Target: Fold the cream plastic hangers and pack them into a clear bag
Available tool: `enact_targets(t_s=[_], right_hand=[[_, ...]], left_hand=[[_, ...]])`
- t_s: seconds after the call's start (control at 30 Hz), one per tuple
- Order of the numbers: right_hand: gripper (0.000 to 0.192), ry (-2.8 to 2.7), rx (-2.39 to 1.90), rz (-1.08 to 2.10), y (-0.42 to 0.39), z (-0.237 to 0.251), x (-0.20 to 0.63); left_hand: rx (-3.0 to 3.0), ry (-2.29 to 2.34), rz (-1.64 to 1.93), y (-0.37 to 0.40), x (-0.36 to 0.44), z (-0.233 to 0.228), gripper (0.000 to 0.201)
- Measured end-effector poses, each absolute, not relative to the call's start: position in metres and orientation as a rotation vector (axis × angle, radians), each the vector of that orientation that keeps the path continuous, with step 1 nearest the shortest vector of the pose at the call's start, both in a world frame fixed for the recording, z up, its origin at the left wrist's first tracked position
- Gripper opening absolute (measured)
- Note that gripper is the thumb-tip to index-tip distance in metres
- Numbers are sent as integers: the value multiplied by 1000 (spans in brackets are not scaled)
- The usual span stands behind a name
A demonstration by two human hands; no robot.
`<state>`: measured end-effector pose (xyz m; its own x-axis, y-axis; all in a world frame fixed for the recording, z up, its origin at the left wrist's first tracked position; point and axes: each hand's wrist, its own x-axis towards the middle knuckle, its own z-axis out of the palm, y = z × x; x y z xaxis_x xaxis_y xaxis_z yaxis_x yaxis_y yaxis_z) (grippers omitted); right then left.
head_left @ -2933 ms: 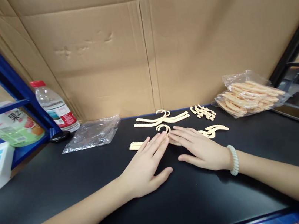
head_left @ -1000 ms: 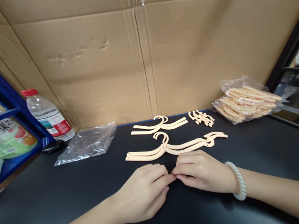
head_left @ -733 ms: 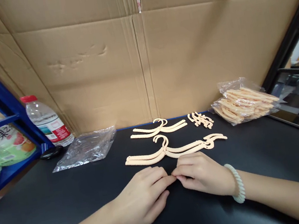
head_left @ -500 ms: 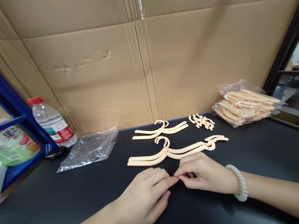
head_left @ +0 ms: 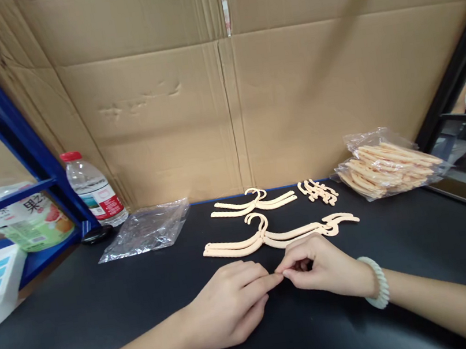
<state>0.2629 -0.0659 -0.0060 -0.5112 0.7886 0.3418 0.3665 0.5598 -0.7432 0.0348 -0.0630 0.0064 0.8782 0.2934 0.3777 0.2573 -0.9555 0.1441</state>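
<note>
Where hands (head_left: 276, 285) meet, blk tabletop (head_left: 83, 313), cardboard wall (head_left: 152, 105)

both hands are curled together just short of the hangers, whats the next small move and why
Probably reach the right hand forward to the near hanger. Both hands look empty, fingertips meeting on the black table, and the left hand rests beside it. That hanger lies flat just beyond the knuckles, closer than the far hanger or the bag of hangers.
</note>
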Motion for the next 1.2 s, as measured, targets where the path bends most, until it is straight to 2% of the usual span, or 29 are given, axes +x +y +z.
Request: enact_targets(t_s=[0.3, 0.63, 0.93, 1.2], right_hand=[[16, -2010, -971, 939, -65, -7, 262], [17, -2080, -905, 876, -64, -3, 268], [17, -2261, -805, 481, -69, -6, 269], [15, -2301, -814, 379, -70, -11, 265]], left_hand=[[2966, 420, 591, -62, 35, 7, 43], [2984, 427, 554, -62, 36, 8, 45], [2968, 454, 489, -63, 38, 9, 41], [2986, 481, 395, -64, 39, 10, 38]])
